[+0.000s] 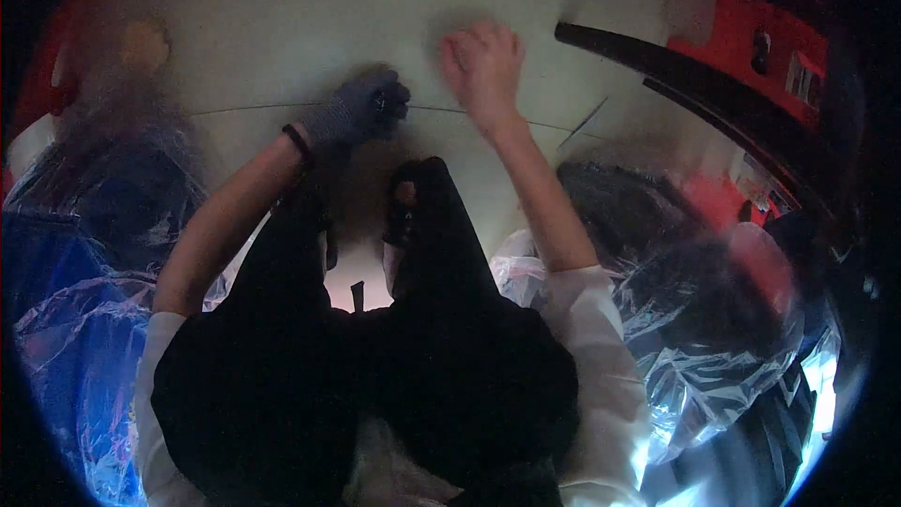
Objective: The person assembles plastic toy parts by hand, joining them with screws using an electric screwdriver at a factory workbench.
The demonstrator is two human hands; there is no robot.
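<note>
Had the left hand (368, 110) out over the pale floor (310, 9) in a grey glove (336, 120), with the fingers curled in toward the palm. Looked pretty much like a loose fist from above, but honestly couldn't tell about the grip, or about anything tucked inside. Wore a dark wristband (298, 144) just behind the glove too.

Had the right hand (481, 70) bare and a bit farther forward, with the fingers bent and the whole lot kinda blurry. Again, couldn't tell between fingertips together and fingertips apart. Had a strip of floor showing between the two hands, so not touching each other.

Spotted a thin stick-like piece (584, 122) lying on the floor, off to the right of the right forearm (544, 192), slanting across the dark seam (249, 109). Lay apart from both hands. Couldn't work out the exact kind, way too small.

Wore black trousers (469, 357) and white sleeves (596, 347), with a dark shoe (404, 211) poking out in the gap between the forearms.

Also saw clear plastic over a blue bundle (56, 263) on the left and a dark bundle (694, 310) on the right, plus long dark curved bars (690, 66) by red panels (723, 23) at upper right.
</note>
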